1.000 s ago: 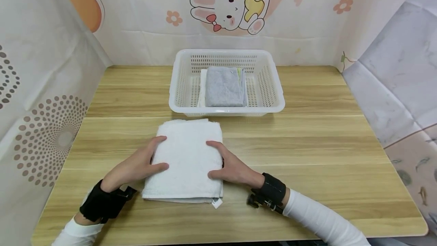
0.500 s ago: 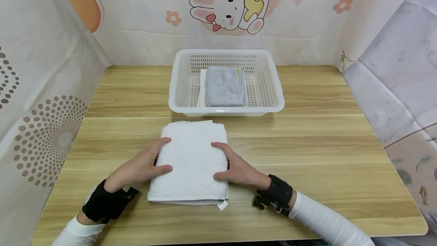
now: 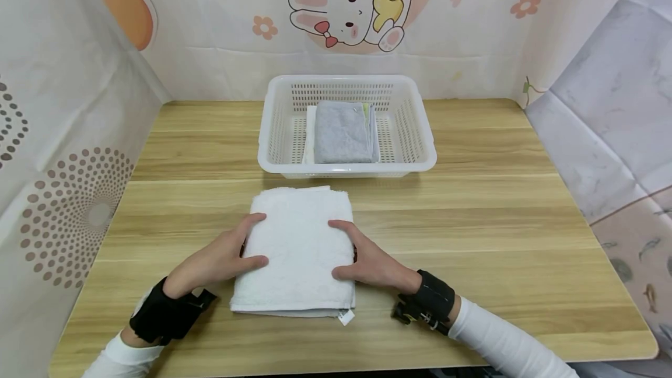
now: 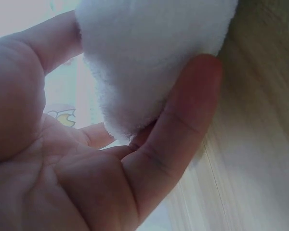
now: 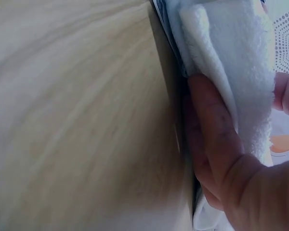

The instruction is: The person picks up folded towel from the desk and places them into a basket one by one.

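A folded white towel [image 3: 299,249] lies near the front of the wooden table, a small white tag [image 3: 346,317] at its lower right corner. My left hand [image 3: 215,258] grips the towel's left side, thumb and index fingertip on top. On the opposite side, my right hand [image 3: 373,258] holds the towel in the same way. The left wrist view has the fluffy towel edge [image 4: 154,62] between thumb and fingers. In the right wrist view, fingers [image 5: 214,125] reach under the folded layers, close against the tabletop.
Behind the towel stands a white perforated plastic basket [image 3: 268,127]. Inside it are a folded grey towel [image 3: 341,133] and a white cloth [image 3: 310,139] beside it. Printed curtains [image 3: 220,69] enclose the wooden table [image 3: 472,220] at the back and sides.
Both hands and the white towel between them have shifted to the right and slightly toward the front edge. The basket and its contents stay in place.
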